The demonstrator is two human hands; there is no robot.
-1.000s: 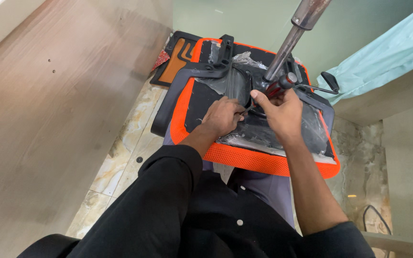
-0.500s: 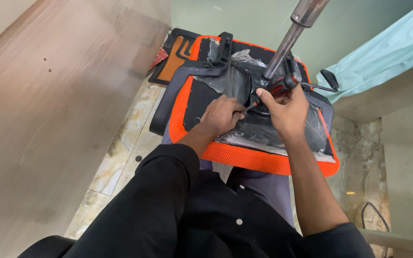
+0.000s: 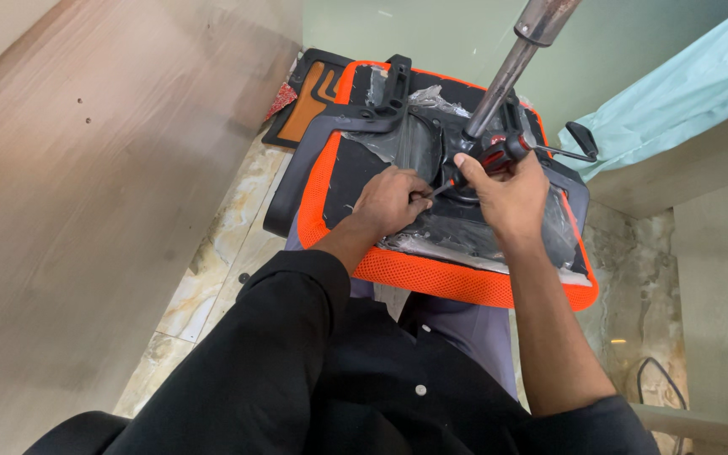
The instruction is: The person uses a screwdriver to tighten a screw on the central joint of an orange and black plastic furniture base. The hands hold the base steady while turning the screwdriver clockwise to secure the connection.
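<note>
Orange mesh frames the upturned chair seat (image 3: 431, 274) across your lap. Your left hand (image 3: 393, 198) has stayed closed, pinching the screwdriver's tip at the plate; your right hand (image 3: 507, 190), gripping the screwdriver (image 3: 486, 160), has shifted slightly beside the seat's steel post (image 3: 507, 72).

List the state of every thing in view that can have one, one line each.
Orange chair seat: upside down, resting across the person's lap.
Gas lift column: fitted in the seat mechanism, pointing up.
Screwdriver: gripped, tip down at the mechanism.
Right hand: closed around the screwdriver handle.
Left hand: fingers curled, pressed on the seat underside by the tip.
Plastic wrap: torn, partly covering the underside.
Black armrest: attached along the seat's side.
</note>
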